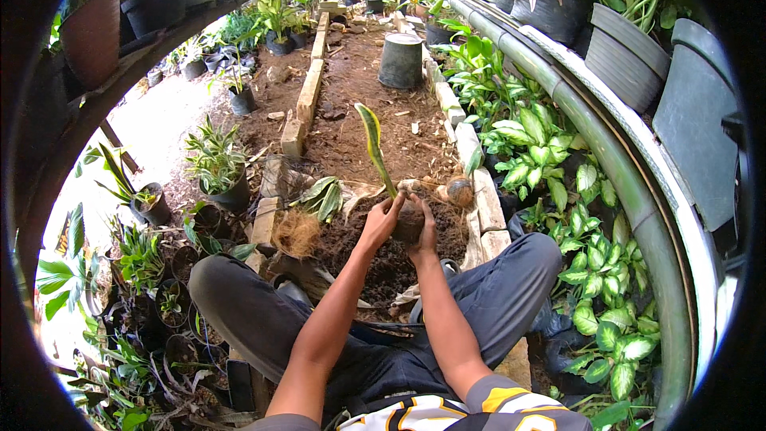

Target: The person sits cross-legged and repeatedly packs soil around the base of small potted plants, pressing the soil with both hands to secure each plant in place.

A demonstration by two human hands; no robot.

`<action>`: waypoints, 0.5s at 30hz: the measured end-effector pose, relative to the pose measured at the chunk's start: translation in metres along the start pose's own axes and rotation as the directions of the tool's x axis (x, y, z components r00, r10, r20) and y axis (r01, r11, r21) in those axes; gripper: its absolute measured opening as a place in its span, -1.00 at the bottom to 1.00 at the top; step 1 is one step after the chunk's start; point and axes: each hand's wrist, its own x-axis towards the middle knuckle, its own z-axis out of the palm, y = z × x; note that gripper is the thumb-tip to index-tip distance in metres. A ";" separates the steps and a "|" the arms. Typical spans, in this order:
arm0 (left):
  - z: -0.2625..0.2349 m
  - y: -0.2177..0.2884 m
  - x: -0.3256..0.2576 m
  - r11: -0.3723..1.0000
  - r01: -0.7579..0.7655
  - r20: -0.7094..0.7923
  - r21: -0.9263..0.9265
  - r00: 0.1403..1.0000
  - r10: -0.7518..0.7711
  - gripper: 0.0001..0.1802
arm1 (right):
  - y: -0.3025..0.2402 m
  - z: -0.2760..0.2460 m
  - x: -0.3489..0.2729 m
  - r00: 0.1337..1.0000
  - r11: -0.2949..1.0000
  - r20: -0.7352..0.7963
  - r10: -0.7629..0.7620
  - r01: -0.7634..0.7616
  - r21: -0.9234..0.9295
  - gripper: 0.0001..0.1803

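Above the soil (388,275), left hand (382,223) and right hand (425,235) fingers grip the dark base (408,228), presumably steadying the leaf (373,140).

Bright daylight, blown out at left
Pale ground (163,132) is washed nearly white — the soil path (355,84) is lit more softly; the bamboo rail (645,207) is bowed by the lens, and corners are lost in black.

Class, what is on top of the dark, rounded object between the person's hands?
A slender, yellow-edged green leaf rises above the object. Fingers cover the leaf's base, so whether it joins the object cannot be seen.
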 end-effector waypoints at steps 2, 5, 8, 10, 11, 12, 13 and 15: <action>0.004 0.007 0.000 0.999 0.038 0.007 -0.027 0.999 -0.038 -0.19 | -0.002 0.005 0.000 0.981 0.944 -0.063 -0.185 0.160 -0.287 -0.52; 0.013 0.011 -0.008 0.993 -0.002 -0.029 -0.116 1.000 -0.002 -0.25 | 0.002 0.010 -0.004 0.936 0.813 0.015 -0.351 0.313 -0.490 -0.49; 0.020 0.009 -0.017 0.985 -0.060 -0.045 -0.160 0.998 0.054 -0.40 | 0.007 0.012 -0.005 0.921 0.817 -0.021 -0.388 0.333 -0.470 -0.45; 0.024 0.007 -0.022 0.965 -0.092 -0.043 -0.245 0.996 0.084 -0.42 | 0.007 0.009 -0.005 0.918 0.816 -0.037 -0.394 0.332 -0.473 -0.43; 0.025 0.007 -0.023 0.961 -0.087 -0.028 -0.262 0.996 0.082 -0.42 | 0.007 0.008 -0.005 0.911 0.789 -0.023 -0.412 0.344 -0.508 -0.41; 0.025 0.007 -0.024 0.966 -0.127 -0.056 -0.224 0.992 0.117 -0.42 | 0.008 0.007 -0.005 0.914 0.782 -0.024 -0.405 0.333 -0.527 -0.41; 0.026 0.008 -0.027 0.975 -0.139 -0.081 -0.173 0.989 0.126 -0.43 | 0.008 0.007 -0.006 0.912 0.772 -0.023 -0.409 0.333 -0.541 -0.40; 0.025 0.010 -0.030 0.988 -0.139 -0.100 -0.064 0.986 0.132 -0.43 | 0.009 0.007 -0.006 0.916 0.786 -0.022 -0.400 0.331 -0.523 -0.40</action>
